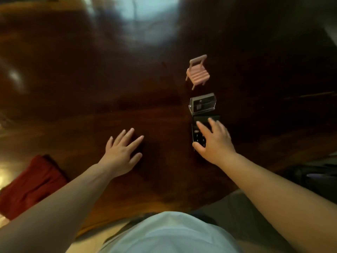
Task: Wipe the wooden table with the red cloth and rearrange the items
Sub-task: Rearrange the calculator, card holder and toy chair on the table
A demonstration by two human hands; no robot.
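The dark wooden table [91, 88] fills most of the view. A folded red cloth [31, 187] lies at its near left edge, apart from both hands. My left hand [122, 152] lies flat on the wood with fingers spread and holds nothing. My right hand [215, 141] rests on a black calculator [197, 132], fingers straight over its keys and thumb at its near left edge. Just beyond the calculator stands a small clear plastic box [202, 104] with dark contents. Farther back is a miniature pink chair [197, 73], standing upright.
A bright window reflection [144, 13] glares on the far part of the tabletop. Dark objects [321, 176] sit off the table's right edge. My light shirt [169, 234] is at the bottom of the view, against the table's near edge.
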